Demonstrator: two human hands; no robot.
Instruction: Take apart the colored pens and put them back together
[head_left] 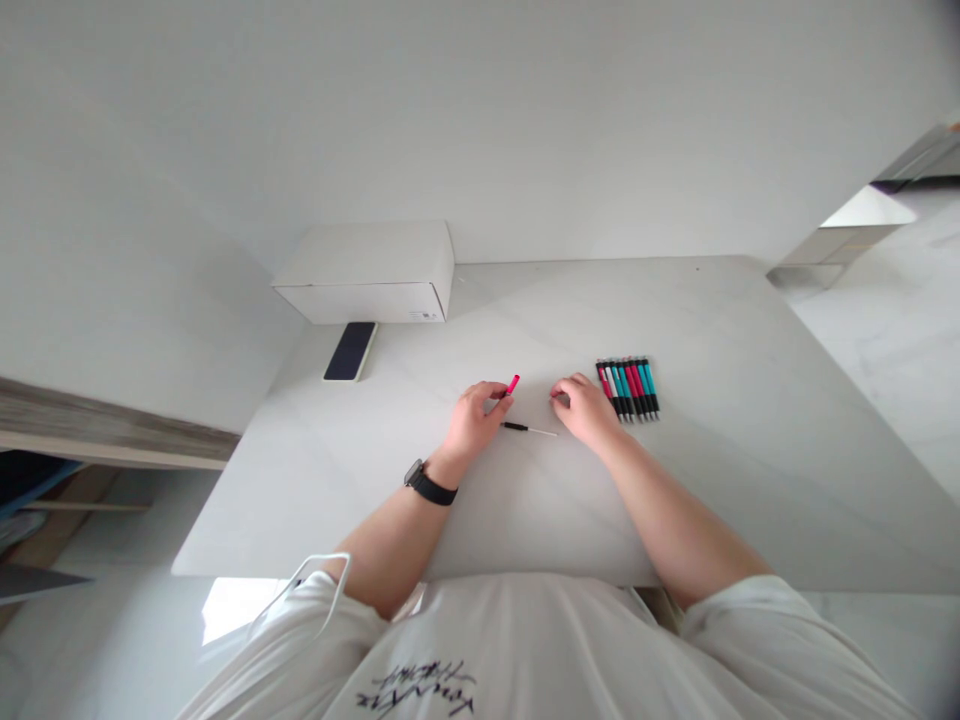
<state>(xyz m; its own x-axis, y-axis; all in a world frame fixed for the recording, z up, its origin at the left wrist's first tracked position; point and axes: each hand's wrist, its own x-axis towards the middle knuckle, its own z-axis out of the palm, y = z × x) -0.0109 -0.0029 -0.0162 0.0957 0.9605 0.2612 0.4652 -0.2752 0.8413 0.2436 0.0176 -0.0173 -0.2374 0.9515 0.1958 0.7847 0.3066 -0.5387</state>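
Observation:
My left hand (476, 418), with a black watch on its wrist, is closed around a pink pen barrel (512, 384) that sticks up past the fingers. A thin pen refill (529, 429) with a dark end lies on the white table (720, 470) between my hands. My right hand (585, 405) rests on the table with its fingers curled; whether anything is in them is hidden. Just right of it lies a neat row of several pens (628, 388) in pink, teal and white with black tips.
A white cardboard box (371, 272) stands at the table's back left against the wall. A dark phone (350, 351) lies flat in front of it. The table's right edge runs diagonally beside a pale floor.

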